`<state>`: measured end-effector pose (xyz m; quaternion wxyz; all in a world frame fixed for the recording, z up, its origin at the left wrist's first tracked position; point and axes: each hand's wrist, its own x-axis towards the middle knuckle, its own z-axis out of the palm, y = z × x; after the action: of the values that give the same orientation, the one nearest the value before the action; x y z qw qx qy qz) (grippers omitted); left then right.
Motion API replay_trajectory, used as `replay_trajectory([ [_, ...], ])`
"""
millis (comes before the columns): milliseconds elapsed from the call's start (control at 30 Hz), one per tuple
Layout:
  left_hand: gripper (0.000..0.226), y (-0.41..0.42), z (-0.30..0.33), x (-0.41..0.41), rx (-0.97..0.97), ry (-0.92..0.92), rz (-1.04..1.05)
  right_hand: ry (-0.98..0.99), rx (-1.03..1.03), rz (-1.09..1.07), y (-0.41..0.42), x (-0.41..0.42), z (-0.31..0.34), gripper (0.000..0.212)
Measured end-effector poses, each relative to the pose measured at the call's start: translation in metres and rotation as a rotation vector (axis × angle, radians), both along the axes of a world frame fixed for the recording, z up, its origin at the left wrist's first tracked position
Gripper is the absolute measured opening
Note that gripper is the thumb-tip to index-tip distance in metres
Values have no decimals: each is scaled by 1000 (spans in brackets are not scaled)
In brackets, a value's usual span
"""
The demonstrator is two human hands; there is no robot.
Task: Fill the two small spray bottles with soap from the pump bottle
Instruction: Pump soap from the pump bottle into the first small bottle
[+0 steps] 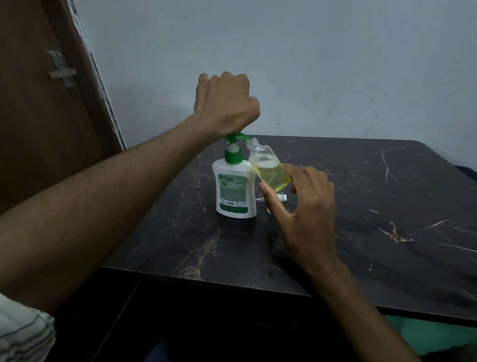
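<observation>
A white pump bottle [234, 191] with a green pump head [235, 138] stands upright on the dark marble table [375, 198]. My left hand [225, 102] is closed in a fist on top of the pump head. My right hand [302, 204] holds a small clear spray bottle [269, 168] by its base, tilted, with its open neck right under the pump spout. About half of that bottle holds yellow soap. A small white spray cap [282, 197] lies on the table behind my right hand, partly hidden. A second spray bottle is not visible.
The table sits in a corner against a grey wall [306, 47], with a brown door [26, 111] on the left. Its front edge runs close to my lap. Something dark lies at the table's far right edge [471, 176].
</observation>
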<state>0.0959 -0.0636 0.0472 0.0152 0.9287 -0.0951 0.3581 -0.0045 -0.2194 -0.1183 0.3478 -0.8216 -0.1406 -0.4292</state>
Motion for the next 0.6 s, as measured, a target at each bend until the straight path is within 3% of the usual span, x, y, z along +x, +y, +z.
replay_trajectory([
  [600, 22, 1, -4, -2, 1, 42, 9, -19, -6, 13, 0, -4, 1, 55],
])
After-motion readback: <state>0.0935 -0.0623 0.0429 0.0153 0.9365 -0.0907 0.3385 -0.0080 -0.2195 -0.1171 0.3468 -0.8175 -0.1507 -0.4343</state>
